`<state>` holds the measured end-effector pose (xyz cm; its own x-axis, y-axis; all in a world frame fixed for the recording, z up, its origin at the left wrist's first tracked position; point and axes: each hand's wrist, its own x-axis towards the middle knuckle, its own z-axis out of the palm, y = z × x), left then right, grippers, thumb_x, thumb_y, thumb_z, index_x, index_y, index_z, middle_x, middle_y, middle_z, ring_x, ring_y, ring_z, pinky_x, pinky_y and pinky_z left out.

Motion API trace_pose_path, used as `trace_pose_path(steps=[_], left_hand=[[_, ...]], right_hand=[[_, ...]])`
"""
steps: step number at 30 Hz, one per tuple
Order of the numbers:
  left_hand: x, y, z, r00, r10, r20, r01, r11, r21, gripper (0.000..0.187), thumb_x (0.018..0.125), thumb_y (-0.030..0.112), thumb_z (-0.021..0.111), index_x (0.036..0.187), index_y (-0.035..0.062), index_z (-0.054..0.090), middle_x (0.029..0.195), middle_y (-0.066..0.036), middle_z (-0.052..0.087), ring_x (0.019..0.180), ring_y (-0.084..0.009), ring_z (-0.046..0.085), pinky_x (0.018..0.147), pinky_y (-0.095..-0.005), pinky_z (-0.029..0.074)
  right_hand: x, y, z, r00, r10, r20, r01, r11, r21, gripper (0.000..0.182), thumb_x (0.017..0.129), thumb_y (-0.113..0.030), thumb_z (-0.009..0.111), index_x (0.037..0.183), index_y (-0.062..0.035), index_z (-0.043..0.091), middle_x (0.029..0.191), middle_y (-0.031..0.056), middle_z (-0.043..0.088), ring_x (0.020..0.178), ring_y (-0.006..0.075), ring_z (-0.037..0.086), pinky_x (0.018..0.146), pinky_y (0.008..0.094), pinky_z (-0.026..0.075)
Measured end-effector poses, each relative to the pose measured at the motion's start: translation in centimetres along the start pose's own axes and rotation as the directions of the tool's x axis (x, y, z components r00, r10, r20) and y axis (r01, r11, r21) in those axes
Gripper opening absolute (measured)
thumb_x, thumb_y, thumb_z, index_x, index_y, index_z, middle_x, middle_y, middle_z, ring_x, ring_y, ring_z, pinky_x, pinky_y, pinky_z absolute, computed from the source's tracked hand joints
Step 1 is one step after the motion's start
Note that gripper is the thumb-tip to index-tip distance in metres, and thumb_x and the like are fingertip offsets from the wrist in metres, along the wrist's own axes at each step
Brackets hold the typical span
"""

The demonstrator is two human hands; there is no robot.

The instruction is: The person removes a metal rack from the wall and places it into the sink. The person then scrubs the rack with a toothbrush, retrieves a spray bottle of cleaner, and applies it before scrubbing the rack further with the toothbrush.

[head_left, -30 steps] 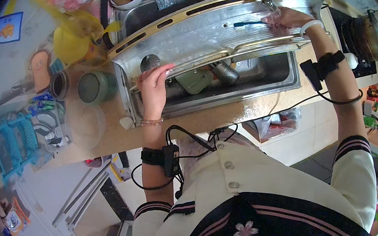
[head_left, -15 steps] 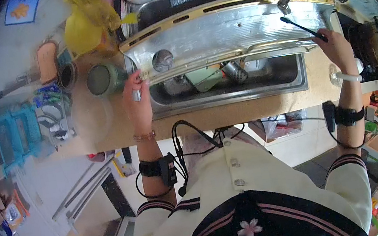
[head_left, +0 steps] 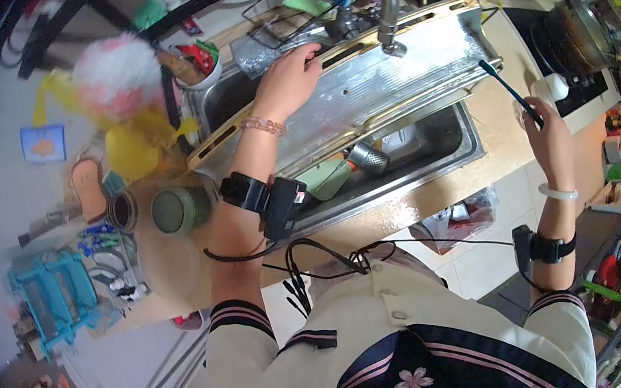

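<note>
A long silvery metal panel (head_left: 390, 80) with gold-coloured slotted edges lies slantwise across the sink (head_left: 472, 140). My left hand (head_left: 288, 80) reaches over the panel and closes at its far edge, with the fingertips partly hidden. In my right hand (head_left: 549, 136) is a slim dark toothbrush (head_left: 509, 91), its head pointing toward the panel's right end. That hand is over the counter, to the right of the sink. Under the panel's near edge, the basin holds a pale green item (head_left: 327, 179) and a perforated metal cylinder (head_left: 370, 158).
The faucet (head_left: 387, 3) hangs over the panel's far edge. A green-rimmed jar (head_left: 179, 209) and a yellow bag (head_left: 133, 149) stand left of the sink. At the right is a stove with a pan (head_left: 576, 34). A bowl (head_left: 201, 69) sits behind the sink.
My left hand has moved from the panel's near left corner to its far edge. The panel now lies more slanted. My right hand with the toothbrush has drawn back toward me.
</note>
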<state>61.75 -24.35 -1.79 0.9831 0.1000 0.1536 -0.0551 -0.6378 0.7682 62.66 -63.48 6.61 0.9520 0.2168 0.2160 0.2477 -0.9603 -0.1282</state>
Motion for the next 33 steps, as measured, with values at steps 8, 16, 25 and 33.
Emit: trace_pose_path(steps=[8, 16, 25, 33], left_hand=[[6.1, -3.7, 2.7, 0.902, -0.215, 0.374, 0.190, 0.976, 0.102, 0.051, 0.091, 0.039, 0.028, 0.105, -0.0012, 0.057, 0.108, -0.025, 0.057, 0.101, -0.0358, 0.054, 0.089, -0.0397, 0.039], [9.8, -7.0, 5.1, 0.791, -0.221, 0.571, 0.253, 0.967, 0.025, 0.050, 0.092, 0.037, 0.032, 0.115, -0.0020, 0.052, 0.118, -0.019, 0.055, 0.107, -0.0273, 0.052, 0.092, -0.0350, 0.037], [9.6, -5.9, 4.9, 0.719, -0.306, 0.625, 0.431, 0.901, -0.054, 0.059, 0.091, 0.057, 0.031, 0.128, 0.0141, 0.047, 0.125, -0.005, 0.050, 0.116, -0.0175, 0.045, 0.094, -0.0392, 0.037], [9.7, -5.6, 4.8, 0.757, -0.078, 0.649, 0.307, 0.919, -0.248, 0.066, 0.089, 0.059, 0.036, 0.123, 0.0040, 0.050, 0.119, -0.007, 0.053, 0.107, -0.0147, 0.047, 0.094, -0.0285, 0.036]], right_hand=[[-6.6, 4.9, 5.8, 0.934, 0.201, 0.297, -0.315, 0.855, 0.413, 0.015, 0.085, -0.011, 0.057, 0.096, -0.0021, 0.061, 0.067, 0.0115, 0.060, 0.059, 0.0145, 0.056, 0.058, 0.0298, 0.044], [-8.7, 3.9, 10.5, 0.865, 0.214, 0.454, -0.418, 0.808, 0.415, 0.017, 0.084, -0.017, 0.058, 0.097, -0.0063, 0.062, 0.071, 0.0139, 0.063, 0.061, 0.0226, 0.060, 0.058, 0.0322, 0.045], [-8.8, 2.7, 13.1, 0.833, 0.230, 0.503, -0.452, 0.806, 0.382, 0.019, 0.084, -0.019, 0.058, 0.098, -0.0071, 0.062, 0.069, 0.0131, 0.063, 0.061, 0.0258, 0.061, 0.058, 0.0347, 0.046], [-9.7, 1.6, 13.9, 0.823, 0.233, 0.518, -0.433, 0.847, 0.308, 0.022, 0.084, -0.022, 0.057, 0.099, -0.0079, 0.062, 0.073, 0.0155, 0.064, 0.067, 0.0321, 0.062, 0.061, 0.0385, 0.048]])
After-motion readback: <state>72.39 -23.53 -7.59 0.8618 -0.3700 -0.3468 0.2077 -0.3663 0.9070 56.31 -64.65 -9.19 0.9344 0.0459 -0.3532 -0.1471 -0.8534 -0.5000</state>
